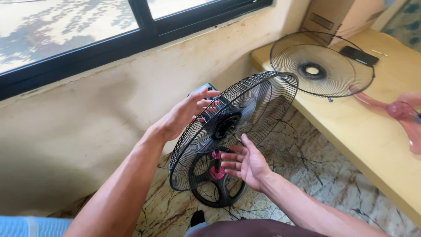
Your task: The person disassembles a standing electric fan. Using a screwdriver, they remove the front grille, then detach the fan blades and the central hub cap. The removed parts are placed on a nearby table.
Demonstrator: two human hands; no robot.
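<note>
Between the two hands stands the rear fan guard (pixel 232 127), a black wire grille tilted on its stand. The left hand (pixel 188 112) lies behind it, fingers spread and touching the motor housing (pixel 202 90). The right hand (pixel 246 164) hovers in front, palm open and empty, just below the hub (pixel 226 126) and nearer to it.

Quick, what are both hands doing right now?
Left hand: open, fingers spread, touching the back of the black fan guard; no grip visible.
Right hand: open, palm up, in front of the guard, holding nothing.
</note>
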